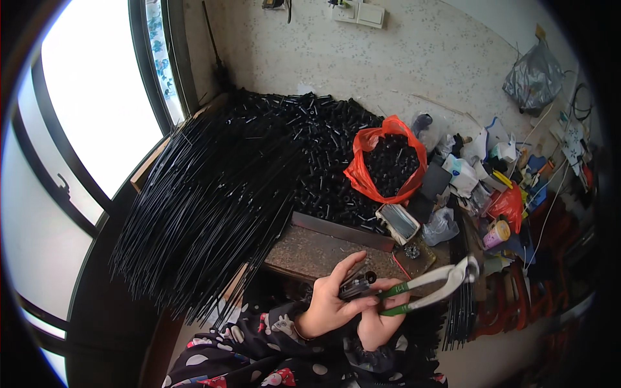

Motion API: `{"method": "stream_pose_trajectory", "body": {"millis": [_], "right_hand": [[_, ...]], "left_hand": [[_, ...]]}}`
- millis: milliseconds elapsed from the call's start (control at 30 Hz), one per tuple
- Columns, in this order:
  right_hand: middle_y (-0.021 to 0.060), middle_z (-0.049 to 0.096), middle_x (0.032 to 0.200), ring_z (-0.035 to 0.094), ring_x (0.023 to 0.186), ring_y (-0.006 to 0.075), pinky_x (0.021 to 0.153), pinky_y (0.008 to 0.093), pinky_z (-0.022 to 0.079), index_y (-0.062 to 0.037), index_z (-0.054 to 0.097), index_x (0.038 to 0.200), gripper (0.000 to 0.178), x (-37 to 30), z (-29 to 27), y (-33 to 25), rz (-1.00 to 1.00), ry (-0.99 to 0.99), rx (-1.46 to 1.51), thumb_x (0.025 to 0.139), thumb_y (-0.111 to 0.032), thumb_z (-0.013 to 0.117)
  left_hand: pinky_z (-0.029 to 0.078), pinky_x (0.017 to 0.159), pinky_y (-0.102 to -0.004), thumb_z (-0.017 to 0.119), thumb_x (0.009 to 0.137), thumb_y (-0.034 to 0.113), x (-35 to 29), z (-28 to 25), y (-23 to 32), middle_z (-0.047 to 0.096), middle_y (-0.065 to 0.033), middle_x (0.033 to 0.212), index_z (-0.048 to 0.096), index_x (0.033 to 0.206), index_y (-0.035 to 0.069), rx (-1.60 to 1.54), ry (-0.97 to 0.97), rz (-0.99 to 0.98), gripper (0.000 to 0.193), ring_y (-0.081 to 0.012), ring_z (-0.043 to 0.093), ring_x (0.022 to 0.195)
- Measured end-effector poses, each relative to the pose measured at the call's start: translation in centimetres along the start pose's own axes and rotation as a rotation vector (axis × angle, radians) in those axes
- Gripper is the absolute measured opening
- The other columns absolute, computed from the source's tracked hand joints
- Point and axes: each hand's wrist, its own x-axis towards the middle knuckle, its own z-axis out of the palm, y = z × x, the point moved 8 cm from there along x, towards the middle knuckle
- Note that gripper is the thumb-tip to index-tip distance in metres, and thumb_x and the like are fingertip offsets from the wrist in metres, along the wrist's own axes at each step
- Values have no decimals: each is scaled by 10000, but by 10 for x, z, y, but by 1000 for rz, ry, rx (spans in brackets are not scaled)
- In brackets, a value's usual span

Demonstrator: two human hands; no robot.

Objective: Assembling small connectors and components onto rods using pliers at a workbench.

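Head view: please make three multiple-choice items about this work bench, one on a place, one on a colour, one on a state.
1. Where does the long bundle of thin black rods lie?
A. on the left, by the window
B. inside the orange bag
C. on the right, among the clutter

2. What colour are the grips of the pincers?
A. red
B. green
C. blue

3. What is the state of the orange bag?
A. tied shut
B. flat and empty
C. open, filled with small black pieces

Answers:
1 A, the rods fan out beside the window frame.
2 B, green sleeves show where the right hand grips the handles.
3 C, its mouth gapes and black pieces fill it.

The left hand holds a small black tube.
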Motion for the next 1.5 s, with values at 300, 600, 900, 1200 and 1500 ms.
{"method": "stream_pose_trajectory", "body": {"millis": [300, 600, 900, 1200, 1500], "right_hand": [[85, 547, 664, 514, 525, 119, 475, 207, 395, 30, 475, 987, 164, -7, -13, 30, 687, -449, 266, 886, -100, 480], [102, 612, 825, 583, 680, 123, 658, 252, 475, 52, 444, 1218, 363, -48, 5, 35, 766, -986, -289, 882, -75, 499], [151, 561, 912, 582, 788, 186, 734, 301, 465, 37, 320, 1296, 399, -59, -9, 32, 1140, -1061, 159, 934, -108, 405], [88, 583, 640, 607, 562, 181, 540, 289, 475, 8, 513, 1024, 232, -22, -8, 9, 370, -727, -668, 809, -66, 562], [223, 608, 917, 621, 786, 326, 647, 353, 475, 37, 492, 1169, 373, -29, 19, -17, -44, -669, -513, 835, -109, 574]], "left_hand": [[365, 520, -208, 702, 695, 96, 14, -47, 2, 511, 8, 592, 411, 1213, -50, -366, -100, -257, 612, -59, 466, 547], [341, 512, -174, 824, 610, 163, 21, -55, 10, 488, 82, 630, 592, 957, -12, -147, -155, -208, 453, 2, 435, 583], [364, 496, -183, 776, 642, 119, 12, -56, 8, 543, 29, 605, 610, 768, 10, -121, 35, -184, 235, -31, 481, 563], [350, 495, -189, 767, 658, 129, 19, -50, 0, 512, 45, 599, 577, 741, 19, -49, -78, -185, 235, -24, 450, 555], [331, 529, -181, 772, 590, 96, 17, -58, 25, 528, 24, 704, 540, 763, 36, -235, 112, -40, 296, -29, 441, 614]]}}
